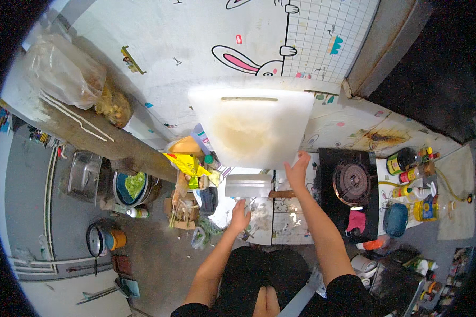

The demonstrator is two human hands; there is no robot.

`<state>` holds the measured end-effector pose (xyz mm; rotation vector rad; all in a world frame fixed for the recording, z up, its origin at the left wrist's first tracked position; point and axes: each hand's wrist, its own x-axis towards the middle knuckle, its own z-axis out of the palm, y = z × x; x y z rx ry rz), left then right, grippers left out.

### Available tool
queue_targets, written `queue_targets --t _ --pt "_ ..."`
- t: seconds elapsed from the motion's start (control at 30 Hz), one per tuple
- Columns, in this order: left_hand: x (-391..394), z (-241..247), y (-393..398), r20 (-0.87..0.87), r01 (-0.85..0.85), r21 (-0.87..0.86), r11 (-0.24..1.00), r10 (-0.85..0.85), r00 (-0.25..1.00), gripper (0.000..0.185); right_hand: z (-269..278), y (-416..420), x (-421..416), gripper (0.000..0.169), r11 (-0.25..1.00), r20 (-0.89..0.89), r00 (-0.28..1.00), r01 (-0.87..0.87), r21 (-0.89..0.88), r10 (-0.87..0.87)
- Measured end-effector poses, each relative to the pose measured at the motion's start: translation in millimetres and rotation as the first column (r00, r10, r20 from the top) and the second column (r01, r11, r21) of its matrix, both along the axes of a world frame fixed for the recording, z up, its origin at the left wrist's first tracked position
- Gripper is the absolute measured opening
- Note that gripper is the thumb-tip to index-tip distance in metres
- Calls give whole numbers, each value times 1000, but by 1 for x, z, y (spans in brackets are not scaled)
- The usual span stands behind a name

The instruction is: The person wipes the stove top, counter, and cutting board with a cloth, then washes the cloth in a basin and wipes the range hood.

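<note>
A large white plastic cutting board (277,130) stands tilted up near the wall, its handle slot at the top and a yellowish stain in its middle. At its lower right corner is my right hand (297,172), thumb over the front face and fingers along the side edge. Below the board a cleaver (248,186) lies flat on the counter (293,226), its wooden handle (282,194) pointing right, under my right wrist. My left hand (240,218) is held below the blade, fingers apart, with nothing in it.
Right of the board sits a gas stove (353,178) with a pink cloth (356,222), then several bottles (408,174). Left are a yellow packet (188,164), a cardboard box (182,212) and a concrete ledge (142,150). Beyond stands a pot with chopped greens (135,186).
</note>
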<state>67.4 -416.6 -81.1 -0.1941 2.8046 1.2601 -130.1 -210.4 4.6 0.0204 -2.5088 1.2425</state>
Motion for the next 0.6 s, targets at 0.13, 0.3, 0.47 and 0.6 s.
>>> queue_targets --t 0.13,0.3,0.47,0.6 --pt "-25 -8 15 71 -135 246 960 121 990 59 21 17 -50 66 961 -9 979 -203 -189 205" --pt "-20 -7 31 281 -277 298 913 194 940 59 23 7 -62 54 894 219 954 -89 -440 203" --pt "5 -53 21 255 -314 264 912 248 935 57 22 0 -63 50 917 156 966 -136 -376 207" --pt "1 -51 26 268 -323 298 898 246 931 56 12 -5 -63 48 902 73 979 -146 -407 192"
